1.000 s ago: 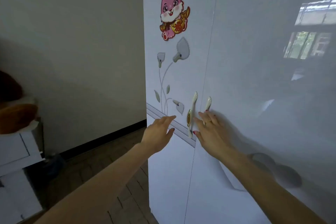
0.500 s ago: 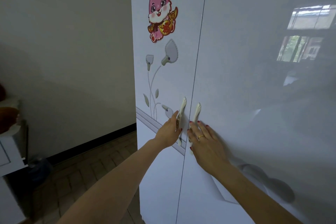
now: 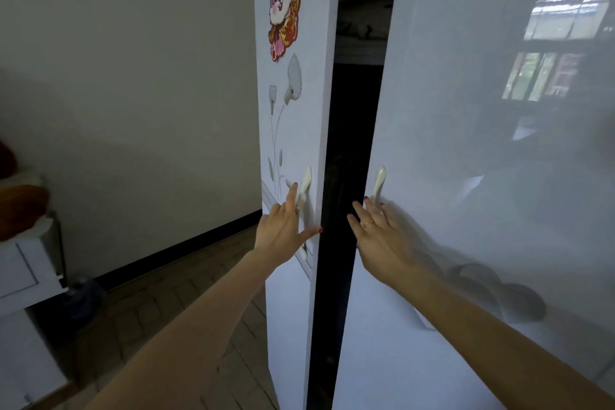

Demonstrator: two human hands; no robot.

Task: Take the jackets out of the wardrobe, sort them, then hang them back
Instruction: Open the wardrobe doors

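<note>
The white wardrobe stands before me with both doors a little ajar. My left hand (image 3: 279,233) holds the cream handle (image 3: 307,178) of the left door (image 3: 296,130), which carries a pink rabbit sticker; its index finger points up and its thumb reaches to the door edge. On the glossy right door (image 3: 466,183), my right hand (image 3: 379,240) hooks its fingertips on the matching handle (image 3: 380,178). The gap (image 3: 346,160) between the doors is dark and no jackets show in it. Folded fabric (image 3: 362,27) lies on a shelf up inside.
A white cabinet (image 3: 20,273) stands at the left with an orange-brown bundle (image 3: 20,210) on top. A dark bluish object (image 3: 83,296) sits on the wooden floor (image 3: 159,306) beside it. A plain wall with a dark skirting runs behind.
Both hands have taken hold of the handles and the two doors have swung apart, so a dark gap now shows between them.
</note>
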